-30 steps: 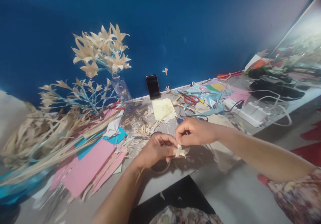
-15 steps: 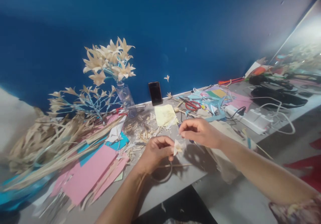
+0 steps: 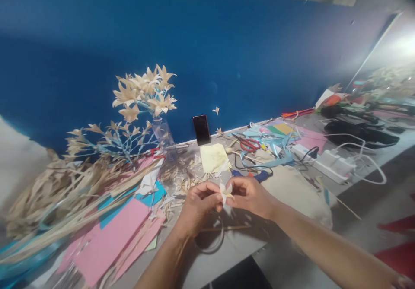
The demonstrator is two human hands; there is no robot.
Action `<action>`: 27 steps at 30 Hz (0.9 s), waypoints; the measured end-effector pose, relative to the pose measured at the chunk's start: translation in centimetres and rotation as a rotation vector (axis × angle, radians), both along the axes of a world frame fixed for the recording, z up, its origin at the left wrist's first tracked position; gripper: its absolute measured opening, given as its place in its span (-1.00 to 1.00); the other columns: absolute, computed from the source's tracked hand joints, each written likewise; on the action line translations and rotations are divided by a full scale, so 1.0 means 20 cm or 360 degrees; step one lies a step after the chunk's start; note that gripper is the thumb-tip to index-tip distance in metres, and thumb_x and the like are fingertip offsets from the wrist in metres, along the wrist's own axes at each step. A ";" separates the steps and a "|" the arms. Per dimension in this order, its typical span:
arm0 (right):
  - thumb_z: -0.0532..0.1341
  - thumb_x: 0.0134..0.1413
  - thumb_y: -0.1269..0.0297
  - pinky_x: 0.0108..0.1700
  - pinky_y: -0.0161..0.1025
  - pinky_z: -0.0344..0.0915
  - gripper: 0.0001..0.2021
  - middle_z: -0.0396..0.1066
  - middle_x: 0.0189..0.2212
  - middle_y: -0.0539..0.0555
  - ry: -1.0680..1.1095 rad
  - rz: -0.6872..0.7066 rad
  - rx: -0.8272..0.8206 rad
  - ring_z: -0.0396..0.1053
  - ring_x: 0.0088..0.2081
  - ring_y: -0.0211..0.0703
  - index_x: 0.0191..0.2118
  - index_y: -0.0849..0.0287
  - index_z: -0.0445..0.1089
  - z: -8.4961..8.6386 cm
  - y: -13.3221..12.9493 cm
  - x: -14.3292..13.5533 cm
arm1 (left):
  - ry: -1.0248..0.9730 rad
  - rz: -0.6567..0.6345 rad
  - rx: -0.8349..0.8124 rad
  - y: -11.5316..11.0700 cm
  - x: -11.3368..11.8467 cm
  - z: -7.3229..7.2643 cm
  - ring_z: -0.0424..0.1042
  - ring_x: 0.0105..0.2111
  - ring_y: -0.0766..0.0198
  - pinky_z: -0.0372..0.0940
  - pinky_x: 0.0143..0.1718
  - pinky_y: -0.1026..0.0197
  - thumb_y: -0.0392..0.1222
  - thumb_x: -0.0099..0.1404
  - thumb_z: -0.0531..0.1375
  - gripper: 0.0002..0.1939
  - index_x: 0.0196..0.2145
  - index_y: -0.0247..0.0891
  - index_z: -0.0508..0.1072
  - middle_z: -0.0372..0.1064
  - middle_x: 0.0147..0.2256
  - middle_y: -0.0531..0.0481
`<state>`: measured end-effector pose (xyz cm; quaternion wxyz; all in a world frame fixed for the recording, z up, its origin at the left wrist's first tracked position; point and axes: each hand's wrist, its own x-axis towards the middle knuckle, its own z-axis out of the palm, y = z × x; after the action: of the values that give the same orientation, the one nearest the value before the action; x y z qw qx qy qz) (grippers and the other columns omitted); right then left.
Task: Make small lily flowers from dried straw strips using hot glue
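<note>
1. The step in hand looks like close finger work on one small cream flower, probably setting or shaping its petals. It is held up between both hands, just above the near part of the grey table.

2. The left hand has its thumb and fingertips together, clamped on the left side of the flower and seeming to serve as the steady support.

3. The right hand meets it from the other side, thumb and forefinger closed on a petal edge. The fingertips are small and soft in this view, so how firmly they press is hard to judge, and the flower's base is hidden.

4. Below the hands, a pale loop and a thin stick lie on the table; neither is being gripped.

5. Beyond the hands are pale scraps, a yellow pad and a blue tool. Farther back, cream blooms stand in a clear bottle.

6. A next move on this flower calls for a steady left pinch and a light right touch, one petal at a time, since such thin petals would likely crease or tear under a hard pull.
</note>
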<state>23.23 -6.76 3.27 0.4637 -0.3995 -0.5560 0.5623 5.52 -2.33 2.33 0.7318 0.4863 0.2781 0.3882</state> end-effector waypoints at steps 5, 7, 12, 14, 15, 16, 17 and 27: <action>0.45 -0.09 0.20 -0.32 -0.32 0.26 -0.73 0.44 -0.48 -0.03 0.0007 -0.0015 0.0109 0.39 -0.40 -0.22 -0.40 0.20 0.38 -0.01 0.03 -0.01 | 0.0014 0.0035 0.0022 0.01 -0.01 -0.02 0.31 -0.60 0.40 0.19 -0.49 0.34 -0.15 0.03 0.43 -0.78 -0.45 -0.30 0.50 0.40 -0.61 0.06; 0.44 -0.08 0.19 -0.32 -0.31 0.25 -0.74 0.45 -0.47 -0.02 -0.0065 -0.0025 0.0153 0.38 -0.40 -0.22 -0.39 0.21 0.39 0.01 0.07 -0.02 | 0.0024 0.0058 0.0025 0.02 -0.02 -0.01 0.30 -0.60 0.41 0.17 -0.50 0.35 -0.11 0.05 0.42 -0.76 -0.42 -0.29 0.49 0.39 -0.60 0.07; 0.41 -0.06 0.15 -0.40 -0.34 0.15 -0.74 0.37 -0.52 -0.06 -0.0344 -0.0051 0.0259 0.25 -0.47 -0.28 -0.39 0.22 0.41 0.11 0.21 -0.07 | 0.0010 0.0292 0.0230 0.08 -0.08 0.10 0.29 -0.59 0.41 0.19 -0.51 0.35 -0.08 0.09 0.40 -0.75 -0.40 -0.27 0.46 0.37 -0.61 0.09; 0.41 -0.06 0.14 -0.44 -0.35 0.08 -0.73 0.29 -0.56 -0.09 -0.0427 -0.0047 0.0349 0.17 -0.49 -0.31 -0.43 0.22 0.39 0.14 0.28 -0.11 | 0.0048 0.0427 0.0359 0.11 -0.11 0.14 0.28 -0.59 0.40 0.20 -0.51 0.35 -0.10 0.10 0.39 -0.77 -0.42 -0.28 0.47 0.36 -0.61 0.10; 0.41 -0.06 0.14 -0.45 -0.36 0.06 -0.72 0.27 -0.56 -0.10 -0.0438 -0.0034 0.0389 0.15 -0.49 -0.32 -0.44 0.22 0.38 0.15 0.31 -0.13 | 0.0073 0.0505 0.0407 0.12 -0.13 0.14 0.28 -0.60 0.40 0.21 -0.52 0.35 -0.11 0.10 0.39 -0.78 -0.43 -0.29 0.47 0.35 -0.60 0.10; 0.41 -0.06 0.14 -0.45 -0.36 0.05 -0.72 0.25 -0.56 -0.10 -0.0434 -0.0021 0.0422 0.14 -0.49 -0.32 -0.45 0.22 0.37 0.15 0.34 -0.15 | 0.0096 0.0581 0.0442 0.13 -0.14 0.13 0.28 -0.60 0.41 0.21 -0.53 0.35 -0.13 0.10 0.38 -0.79 -0.43 -0.29 0.47 0.34 -0.60 0.11; 0.41 -0.06 0.14 -0.45 -0.36 0.05 -0.71 0.25 -0.56 -0.10 -0.0416 -0.0011 0.0442 0.13 -0.49 -0.32 -0.45 0.22 0.36 0.14 0.36 -0.17 | 0.0114 0.0647 0.0459 0.14 -0.15 0.12 0.28 -0.60 0.41 0.21 -0.53 0.35 -0.14 0.11 0.38 -0.80 -0.43 -0.29 0.47 0.34 -0.60 0.11; 0.31 0.04 0.23 -0.44 -0.32 0.14 -0.85 0.34 -0.48 -0.03 -0.0485 -0.0307 0.0484 0.22 -0.48 -0.25 -0.35 0.16 0.36 -0.06 0.34 -0.24 | 0.0069 0.0803 0.0197 0.14 -0.19 -0.04 0.29 -0.59 0.40 0.21 -0.49 0.35 -0.20 0.05 0.38 -0.83 -0.44 -0.29 0.48 0.35 -0.61 0.10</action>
<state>18.40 -0.06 2.11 0.4808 -0.4567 -0.6571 0.3584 1.67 0.54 1.51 0.5744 0.4537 0.3819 0.5642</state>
